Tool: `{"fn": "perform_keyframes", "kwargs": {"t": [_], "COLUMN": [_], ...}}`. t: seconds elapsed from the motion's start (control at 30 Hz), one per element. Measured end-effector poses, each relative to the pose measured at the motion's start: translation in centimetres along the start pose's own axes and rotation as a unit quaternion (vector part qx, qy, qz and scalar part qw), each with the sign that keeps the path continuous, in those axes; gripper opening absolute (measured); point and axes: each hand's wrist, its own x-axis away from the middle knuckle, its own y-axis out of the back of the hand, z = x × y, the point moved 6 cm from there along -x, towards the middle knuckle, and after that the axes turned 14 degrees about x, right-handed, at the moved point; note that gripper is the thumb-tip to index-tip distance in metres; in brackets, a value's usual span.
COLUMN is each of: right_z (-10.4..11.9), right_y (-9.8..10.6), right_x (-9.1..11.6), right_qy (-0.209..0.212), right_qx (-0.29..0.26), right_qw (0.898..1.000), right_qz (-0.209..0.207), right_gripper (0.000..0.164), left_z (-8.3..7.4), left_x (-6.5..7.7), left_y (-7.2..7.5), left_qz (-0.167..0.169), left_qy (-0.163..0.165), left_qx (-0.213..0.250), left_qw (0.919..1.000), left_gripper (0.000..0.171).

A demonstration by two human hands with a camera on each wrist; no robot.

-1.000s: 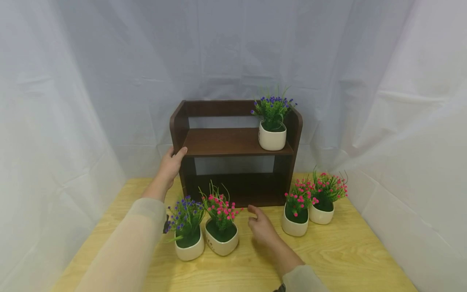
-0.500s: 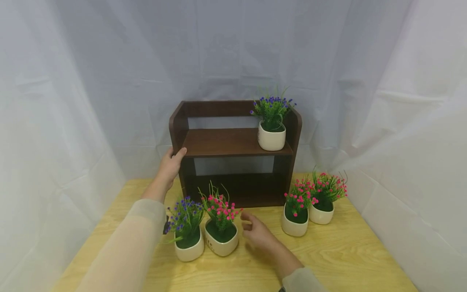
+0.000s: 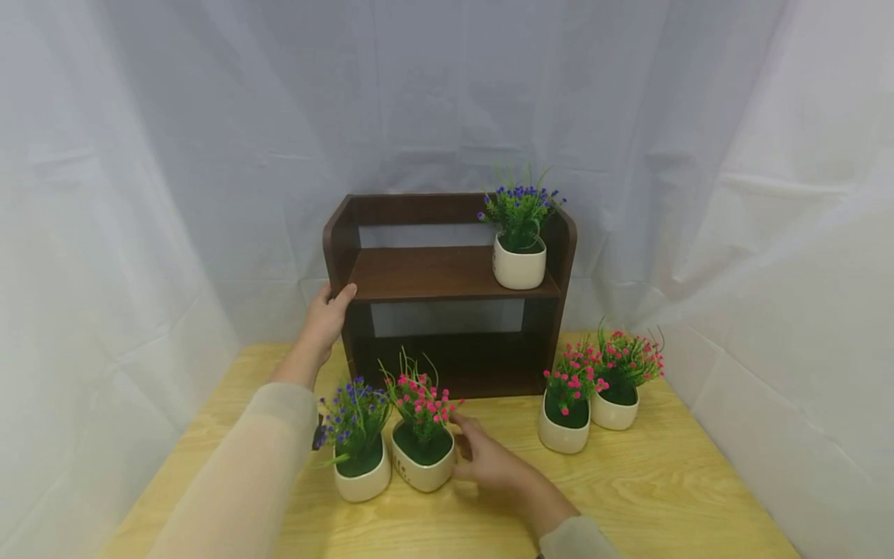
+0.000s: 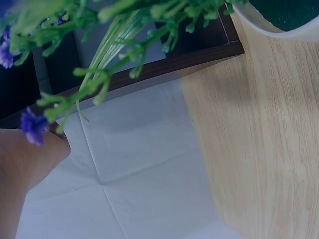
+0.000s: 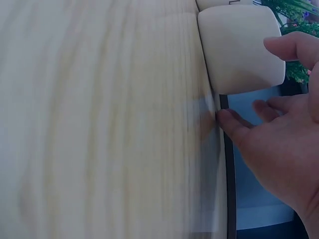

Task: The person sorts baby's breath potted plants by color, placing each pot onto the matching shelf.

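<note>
My left hand (image 3: pixel 323 324) grips the left side panel of a dark brown two-tier wooden shelf (image 3: pixel 412 273), thumb in front and the other fingers mostly hidden behind it. Low over the table, my right hand (image 3: pixel 489 463) is at the right side of a white pot with pink flowers (image 3: pixel 424 472). In the right wrist view, thumb and fingers are spread around the side of that pot (image 5: pixel 241 52); whether they touch it, I cannot tell. A white pot with purple flowers (image 3: pixel 365 483) stands just left of it, under my left forearm.
Another purple-flowered pot (image 3: pixel 519 265) sits at the right end of the upper shelf board. Two pink-flowered pots, one (image 3: pixel 563 431) in front of the other (image 3: pixel 615 407), stand right of the shelf on the wooden table (image 3: pixel 670 497). White sheeting (image 3: pixel 244 155) surrounds the table.
My right hand has moved left and slightly toward me, from beside the shelf's lower front to the pink-flowered pot. My left hand keeps its hold on the shelf panel.
</note>
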Motion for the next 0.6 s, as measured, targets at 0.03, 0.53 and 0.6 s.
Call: {"fn": "perform_keyframes", "kwargs": {"t": [0.03, 0.53, 0.6], "right_z": [0.1, 1.3, 1.2], "right_y": [-0.1, -0.8, -0.9], "right_x": [0.0, 0.1, 0.1], "right_qy": [0.005, 0.010, 0.002], "right_qx": [0.002, 0.044, 0.060], "right_qw": [1.000, 0.999, 0.998], "right_qz": [0.002, -0.021, -0.030], "right_gripper": [0.100, 0.107, 0.107], "left_z": [0.0, 0.1, 0.2], "left_x": [0.0, -0.1, -0.1], "left_y": [0.0, 0.0, 0.0], "left_qz": [0.000, -0.004, -0.006], "left_qy": [0.001, -0.004, -0.003], "left_qx": [-0.001, 0.001, 0.000], "left_qw": [1.0000, 1.0000, 1.0000], "left_gripper": [0.086, 0.085, 0.085]}}
